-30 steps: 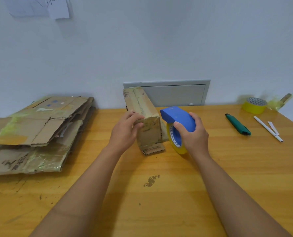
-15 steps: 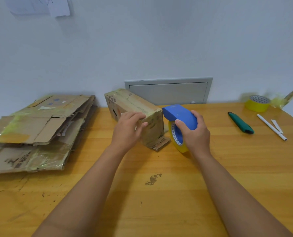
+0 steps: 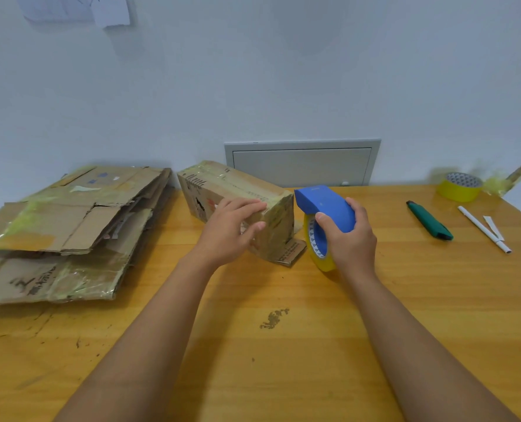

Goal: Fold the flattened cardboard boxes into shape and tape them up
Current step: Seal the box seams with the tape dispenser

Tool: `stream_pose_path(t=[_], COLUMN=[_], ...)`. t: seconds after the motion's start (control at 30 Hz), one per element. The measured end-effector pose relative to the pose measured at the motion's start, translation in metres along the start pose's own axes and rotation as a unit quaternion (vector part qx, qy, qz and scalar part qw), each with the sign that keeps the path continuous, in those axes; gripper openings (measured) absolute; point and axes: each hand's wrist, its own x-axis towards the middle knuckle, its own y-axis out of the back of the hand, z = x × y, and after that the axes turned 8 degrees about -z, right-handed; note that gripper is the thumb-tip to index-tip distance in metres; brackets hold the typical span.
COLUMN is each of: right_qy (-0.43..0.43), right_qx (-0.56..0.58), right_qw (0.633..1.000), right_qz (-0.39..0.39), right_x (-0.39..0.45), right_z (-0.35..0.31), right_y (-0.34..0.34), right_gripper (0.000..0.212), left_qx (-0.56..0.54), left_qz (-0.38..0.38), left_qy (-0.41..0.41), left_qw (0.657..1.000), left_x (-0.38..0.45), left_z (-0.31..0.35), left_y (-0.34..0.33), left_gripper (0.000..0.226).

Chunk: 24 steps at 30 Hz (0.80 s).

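Note:
A small folded cardboard box lies on its side in the middle of the wooden table, long axis running back-left. One loose flap sticks out flat at its near end. My left hand grips the box's near top corner, fingers over the top and thumb on the side. My right hand holds a blue tape dispenser with a yellow tape roll, standing on the table just right of the box's near end.
A stack of flattened cardboard boxes lies at the left. At the right are a green utility knife, a white pen and a spare yellow tape roll. A grey wall panel is behind the table.
My left hand has turned the box from pointing straight back to lying diagonally toward the back-left. My right hand and the dispenser stayed almost still.

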Motion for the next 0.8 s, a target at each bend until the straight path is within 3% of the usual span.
stream_pose_path(t=[0.3,0.5,0.7,0.8], right_qy=[0.000,0.000,0.000,-0.007], right_qx=[0.003,0.000,-0.005,0.001], right_qw=[1.000,1.000,1.000,1.000], right_qz=[-0.001,0.004,0.003,0.008], right_x=[-0.001,-0.002,-0.003,-0.003], right_z=[-0.001,0.001,0.001,0.002], right_y=[0.001,0.000,-0.001,0.001], right_gripper=[0.068,0.068,0.069,0.069], left_qx=[0.004,-0.002,0.004,0.020], left_qz=[0.072,0.048,0.113,0.081], left_qy=[-0.017,-0.019,-0.011,0.008], left_qw=[0.997,0.999,0.994,0.996], left_x=[0.011,0.010,0.011,0.012], left_z=[0.003,-0.002,0.009,0.009], left_y=[-0.002,-0.007,-0.014,-0.016], left_gripper=[0.026,0.033,0.025,0.030])
